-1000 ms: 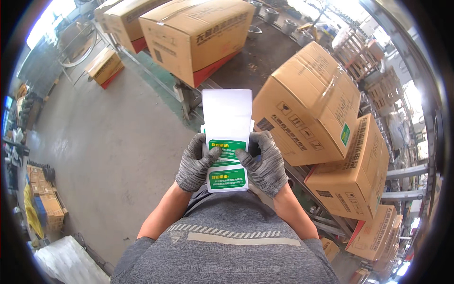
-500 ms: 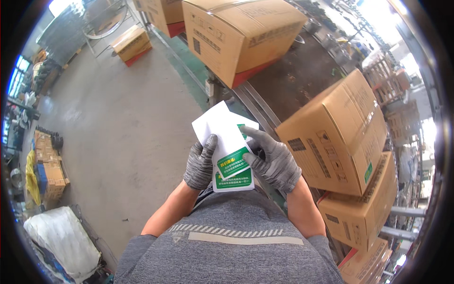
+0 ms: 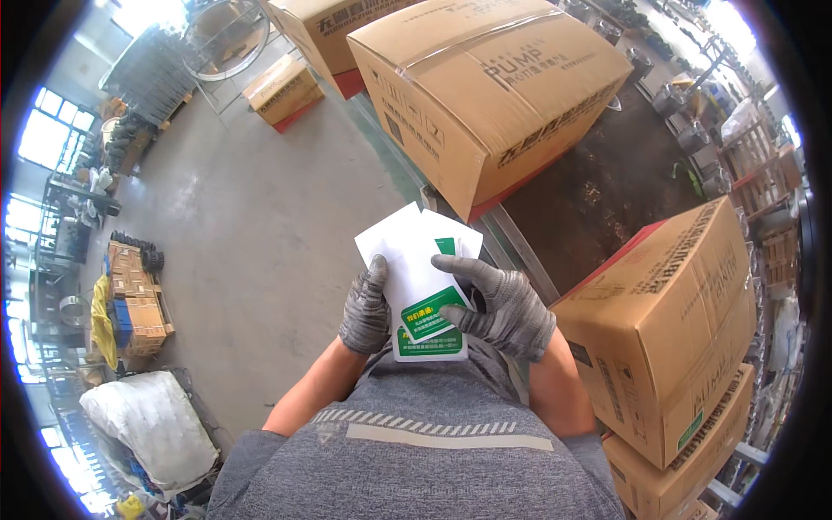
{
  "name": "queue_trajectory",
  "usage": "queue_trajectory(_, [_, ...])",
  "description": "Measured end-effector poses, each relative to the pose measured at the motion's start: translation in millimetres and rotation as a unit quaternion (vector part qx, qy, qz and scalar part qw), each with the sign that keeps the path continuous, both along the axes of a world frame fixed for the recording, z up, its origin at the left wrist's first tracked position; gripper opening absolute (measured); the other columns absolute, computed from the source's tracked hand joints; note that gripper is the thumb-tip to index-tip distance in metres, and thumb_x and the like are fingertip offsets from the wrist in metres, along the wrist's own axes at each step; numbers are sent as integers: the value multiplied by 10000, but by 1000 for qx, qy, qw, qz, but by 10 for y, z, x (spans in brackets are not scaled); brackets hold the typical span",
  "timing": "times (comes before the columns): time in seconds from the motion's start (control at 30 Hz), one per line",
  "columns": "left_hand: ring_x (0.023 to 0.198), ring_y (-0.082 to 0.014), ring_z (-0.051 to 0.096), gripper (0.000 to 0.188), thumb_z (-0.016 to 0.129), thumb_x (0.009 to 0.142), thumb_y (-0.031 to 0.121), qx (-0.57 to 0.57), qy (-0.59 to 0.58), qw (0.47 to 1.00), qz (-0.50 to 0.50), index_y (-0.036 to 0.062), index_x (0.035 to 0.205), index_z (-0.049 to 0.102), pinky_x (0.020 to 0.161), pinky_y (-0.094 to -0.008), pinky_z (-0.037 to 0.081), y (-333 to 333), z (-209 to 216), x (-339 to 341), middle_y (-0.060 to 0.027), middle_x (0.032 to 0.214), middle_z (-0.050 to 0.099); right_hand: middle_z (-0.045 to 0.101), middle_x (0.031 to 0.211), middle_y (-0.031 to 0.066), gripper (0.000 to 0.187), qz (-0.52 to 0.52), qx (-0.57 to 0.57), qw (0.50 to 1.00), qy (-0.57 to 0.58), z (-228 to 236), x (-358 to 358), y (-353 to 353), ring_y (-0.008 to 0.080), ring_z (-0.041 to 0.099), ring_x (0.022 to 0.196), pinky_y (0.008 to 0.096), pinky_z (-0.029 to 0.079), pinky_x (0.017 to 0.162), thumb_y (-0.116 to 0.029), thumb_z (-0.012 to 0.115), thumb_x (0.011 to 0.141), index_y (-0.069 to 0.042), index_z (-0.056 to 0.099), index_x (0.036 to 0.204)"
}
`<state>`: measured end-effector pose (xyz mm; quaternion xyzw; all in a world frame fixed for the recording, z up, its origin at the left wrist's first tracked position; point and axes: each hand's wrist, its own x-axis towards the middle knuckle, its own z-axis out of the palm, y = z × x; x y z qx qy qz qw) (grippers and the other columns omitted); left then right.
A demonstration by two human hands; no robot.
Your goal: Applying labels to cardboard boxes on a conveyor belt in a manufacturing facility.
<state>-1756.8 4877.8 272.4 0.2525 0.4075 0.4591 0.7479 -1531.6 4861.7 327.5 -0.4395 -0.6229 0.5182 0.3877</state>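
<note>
A few white-and-green cards (image 3: 414, 269) are fanned out in front of my chest, overlapping one another. Their lower ends carry green printed panels with text. My left hand (image 3: 366, 310), in a grey knit glove, grips the stack by its left edge, thumb lying on the top card. From the right, my right hand (image 3: 503, 310), gloved the same way, has thumb and forefinger on the cards' right side, pinching them. The other fingers of both hands are partly hidden behind the cards.
A large cardboard box (image 3: 485, 95) stands ahead on a rail track. To the right, another cardboard box (image 3: 659, 329) sits stacked on more boxes. A small box (image 3: 283, 91) rests on the grey floor (image 3: 260, 217). At lower left is a white wrapped bundle (image 3: 152, 429).
The view has shifted, so the boxes appear lower and further right. Between my hands the cards have slid slightly, showing more of a rear card. Both hands keep their hold.
</note>
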Motion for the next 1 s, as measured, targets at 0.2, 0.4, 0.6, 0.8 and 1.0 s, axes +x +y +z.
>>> queue_trajectory(0.2, [1100, -232, 671, 654, 619, 987, 518, -30, -18, 999, 11, -11, 1367, 557, 958, -373, 553, 376, 11, -7, -146, 1243, 669, 723, 1114, 166, 462, 24, -12, 997, -72, 81, 4, 449, 245, 730, 1015, 356, 584, 894, -118, 733, 913, -159, 628, 1360])
queue_trajectory(0.4, [1047, -162, 672, 449, 676, 994, 360, 28, 44, 995, -80, 29, 1293, 633, 892, -320, 555, 775, -82, -289, -77, 1164, 705, 727, 1075, 136, 373, -18, -45, 992, -117, 156, -186, 736, 188, 725, 978, 307, 582, 864, -98, 748, 903, -126, 679, 1268])
queue_trajectory(0.6, [1014, -136, 671, 355, 699, 988, 273, 86, 46, 991, -89, 43, 1257, 670, 885, -316, 554, 1212, 9, -611, -54, 1125, 722, 748, 977, 68, 261, -80, -30, 996, 21, 273, -583, 922, 138, 707, 919, 295, 576, 843, -95, 717, 954, -66, 687, 1211])
queue_trajectory(0.8, [1033, -129, 663, 344, 704, 985, 237, 140, 43, 982, -116, 33, 1260, 665, 898, -316, 550, 1510, 79, -865, -50, 1127, 721, 766, 990, 73, 216, -62, -19, 998, -10, 442, -913, 1152, 142, 720, 949, 305, 582, 840, -110, 716, 960, -65, 715, 1171])
queue_trajectory(1.0, [988, -127, 669, 328, 707, 986, 249, 127, 60, 983, -114, 30, 1228, 680, 873, -311, 559, 1711, -35, -1079, -52, 1098, 728, 773, 937, 93, 175, -78, 71, 993, -55, 426, -1126, 1347, 190, 752, 894, 329, 603, 793, -100, 721, 947, -97, 742, 1121])
